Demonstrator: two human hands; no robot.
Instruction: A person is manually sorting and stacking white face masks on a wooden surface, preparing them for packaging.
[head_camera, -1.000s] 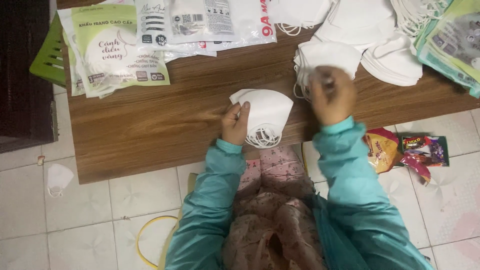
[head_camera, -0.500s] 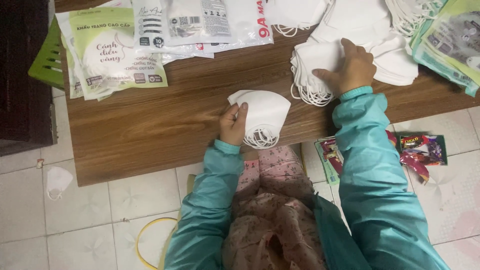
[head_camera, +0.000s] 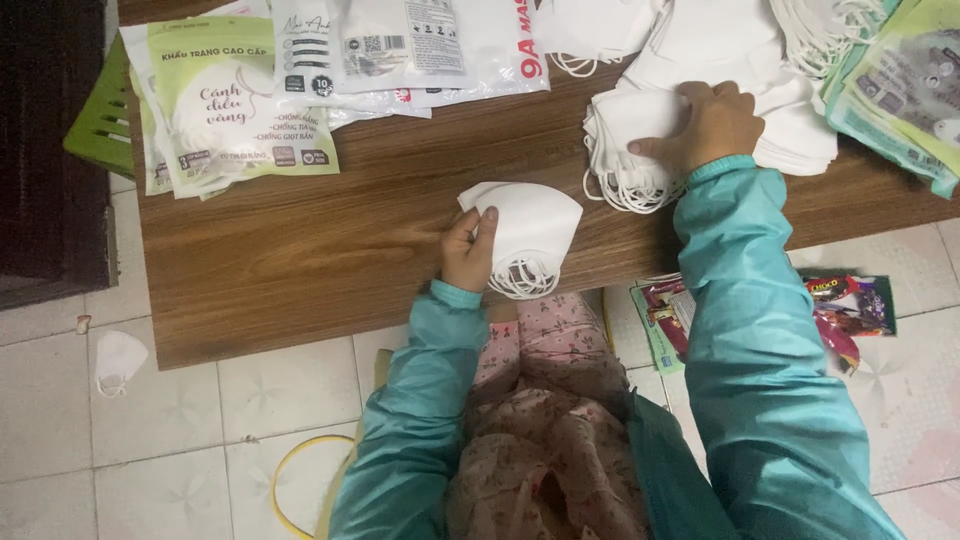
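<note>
- Brown wooden table stands on a pale tiled floor, seen from above.
- The left hand holds a small stack of folded white masks near the front edge of the table, fingers closed on its left side.
- The right hand rests on a bigger pile of white masks further back, fingers curled over the top one.
- Green and white packets lie at the back left.
- One loose mask lies on the floor, and snack wrappers lie beside the right sleeve.
</note>
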